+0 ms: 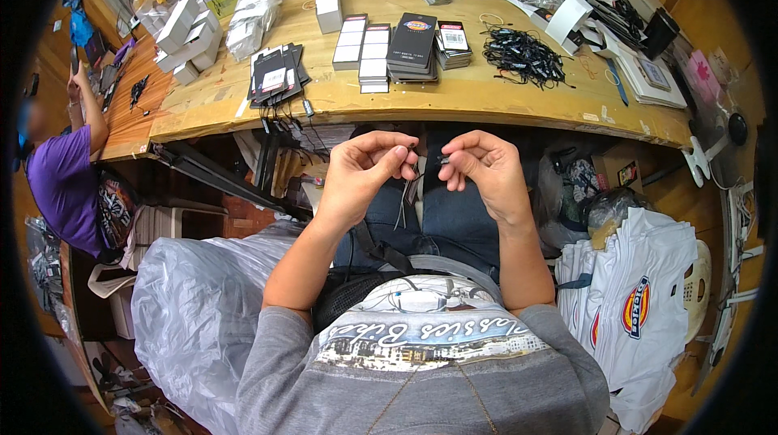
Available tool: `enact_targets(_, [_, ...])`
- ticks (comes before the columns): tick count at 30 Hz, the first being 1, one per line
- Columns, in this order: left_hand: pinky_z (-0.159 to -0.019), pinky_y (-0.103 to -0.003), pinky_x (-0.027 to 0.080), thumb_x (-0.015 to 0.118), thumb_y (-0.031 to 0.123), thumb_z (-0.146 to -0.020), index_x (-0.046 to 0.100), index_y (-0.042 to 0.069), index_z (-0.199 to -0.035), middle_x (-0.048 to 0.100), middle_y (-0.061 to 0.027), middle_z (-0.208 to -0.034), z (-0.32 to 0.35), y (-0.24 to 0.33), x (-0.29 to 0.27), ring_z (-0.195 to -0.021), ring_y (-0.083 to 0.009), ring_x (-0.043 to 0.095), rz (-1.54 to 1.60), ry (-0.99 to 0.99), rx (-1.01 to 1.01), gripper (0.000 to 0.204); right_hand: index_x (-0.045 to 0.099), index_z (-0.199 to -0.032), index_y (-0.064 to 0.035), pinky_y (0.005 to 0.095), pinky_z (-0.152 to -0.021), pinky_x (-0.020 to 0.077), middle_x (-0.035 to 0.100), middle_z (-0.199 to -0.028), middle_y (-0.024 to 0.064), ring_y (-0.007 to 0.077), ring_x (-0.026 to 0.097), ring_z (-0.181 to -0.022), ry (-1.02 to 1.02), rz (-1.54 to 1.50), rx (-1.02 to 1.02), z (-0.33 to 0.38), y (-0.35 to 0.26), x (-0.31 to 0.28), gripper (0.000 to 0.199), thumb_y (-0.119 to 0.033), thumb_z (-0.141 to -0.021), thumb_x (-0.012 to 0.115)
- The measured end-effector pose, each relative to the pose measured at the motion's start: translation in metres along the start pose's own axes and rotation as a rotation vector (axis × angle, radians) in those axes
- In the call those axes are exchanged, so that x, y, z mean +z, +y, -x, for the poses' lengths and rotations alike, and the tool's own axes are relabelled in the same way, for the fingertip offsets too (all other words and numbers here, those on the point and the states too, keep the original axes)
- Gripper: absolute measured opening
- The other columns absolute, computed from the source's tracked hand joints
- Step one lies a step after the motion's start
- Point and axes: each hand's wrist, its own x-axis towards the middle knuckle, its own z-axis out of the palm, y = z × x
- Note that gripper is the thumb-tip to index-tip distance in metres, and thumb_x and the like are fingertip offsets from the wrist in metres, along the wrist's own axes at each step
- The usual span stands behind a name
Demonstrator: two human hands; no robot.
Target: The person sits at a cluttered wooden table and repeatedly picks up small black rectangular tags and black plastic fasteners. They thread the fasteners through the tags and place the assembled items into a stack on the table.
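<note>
Above my lap, just off the table's front edge, both hands are raised with the fingertips pinched. My left hand (369,172) is closed on a small black piece; thin dark strips (408,194) dangle just below its fingers. A short gap to the right, my right hand (486,168) pinches a small dark bit (443,159). Both pieces are too small to name surely. Ahead on the table lie a tangled pile of black tag strings (525,57), stacks of black hang tags (412,46), and strung black tags (277,76) whose cords hang over the edge.
White small boxes (188,38) and plastic bags (255,23) stand on the wooden table (478,103). A large plastic bag (190,313) bulges at my left, folded white shirts (632,289) are stacked at my right. A person in a purple shirt (65,184) sits at far left.
</note>
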Motion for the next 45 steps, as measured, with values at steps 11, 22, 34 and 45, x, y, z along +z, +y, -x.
enact_targets(11, [-0.056,-0.018,0.044,0.053,0.002,-0.077,0.055,-0.004,-0.087,0.058,-0.0071,-0.072,0.001,-0.001,0.007,-0.061,-0.0079,0.053,-0.099,-0.027,-0.028,0.012,0.052,-0.084,0.0002,0.0150,-0.044,0.0372,0.056,-0.062,0.0066,0.0064,0.049,-0.049,0.030,-0.021,-0.057,-0.003,-0.002,0.007,0.012,-0.011,-0.081,0.050])
enact_targets(22, [-0.053,-0.020,0.046,0.055,0.002,-0.075,0.052,-0.003,-0.084,0.056,-0.0075,-0.070,0.001,-0.003,0.012,-0.063,-0.0099,0.055,-0.071,0.004,0.012,0.011,0.052,-0.084,0.0007,0.0153,-0.046,0.0385,0.055,-0.063,0.0048,0.0054,0.049,-0.052,0.074,0.056,-0.086,-0.001,-0.003,0.010,0.010,-0.008,-0.080,0.051])
enact_targets(34, [-0.055,-0.019,0.046,0.054,-0.002,-0.074,0.042,0.000,-0.081,0.053,-0.0061,-0.071,-0.001,0.001,0.012,-0.065,-0.0098,0.055,-0.267,-0.045,0.110,0.014,0.052,-0.083,0.0015,0.0156,-0.045,0.0382,0.054,-0.061,0.0043,0.0056,0.049,-0.052,0.047,0.101,-0.076,0.000,-0.003,0.011,0.010,-0.008,-0.079,0.052])
enact_targets(45, [-0.064,-0.021,0.043,0.058,0.000,-0.072,0.044,0.000,-0.084,0.054,-0.0069,-0.078,-0.010,-0.015,0.015,-0.069,-0.0094,0.053,-0.188,-0.051,0.157,0.018,0.052,-0.080,0.0019,0.0156,-0.044,0.0370,0.054,-0.061,0.0041,0.0052,0.048,-0.051,0.073,0.142,-0.068,0.002,-0.006,0.008,0.008,-0.006,-0.079,0.052])
